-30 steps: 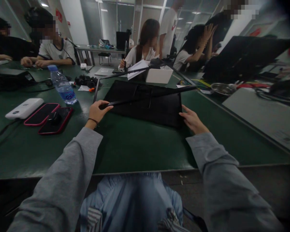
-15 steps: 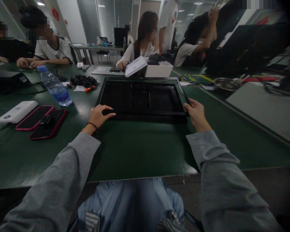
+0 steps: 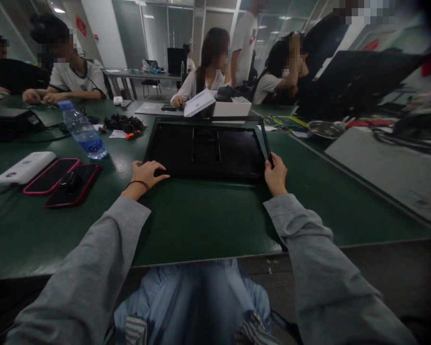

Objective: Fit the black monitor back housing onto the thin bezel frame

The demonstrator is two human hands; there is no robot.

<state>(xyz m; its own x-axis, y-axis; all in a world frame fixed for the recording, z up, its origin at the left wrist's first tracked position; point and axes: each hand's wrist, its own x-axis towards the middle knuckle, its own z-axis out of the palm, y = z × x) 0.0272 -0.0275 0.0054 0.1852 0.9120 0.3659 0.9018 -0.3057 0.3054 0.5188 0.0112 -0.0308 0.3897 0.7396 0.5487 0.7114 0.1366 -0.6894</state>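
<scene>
A shallow black plastic shell, like the back cover of a monitor, lies on the green table with its hollow inside facing up. A thin black bezel frame sits along its rim; its right side stands slightly off the shell's edge. My left hand grips the near left corner of the frame, thumb and fingers curled over the edge. At the near right corner, my right hand is closed around the frame's side bar. Whether the near edges touch is hard to make out.
To the left are a water bottle, a white power bank and two phones. Black cables and a white box lie beyond the shell. Rightward are a metal bowl, a pale panel and a large dark screen. People sit opposite.
The near edge of the bezel frame has come down onto the shell, closing the gap seen before. My right hand has moved left and slightly down with it. My left hand stays nearly in place.
</scene>
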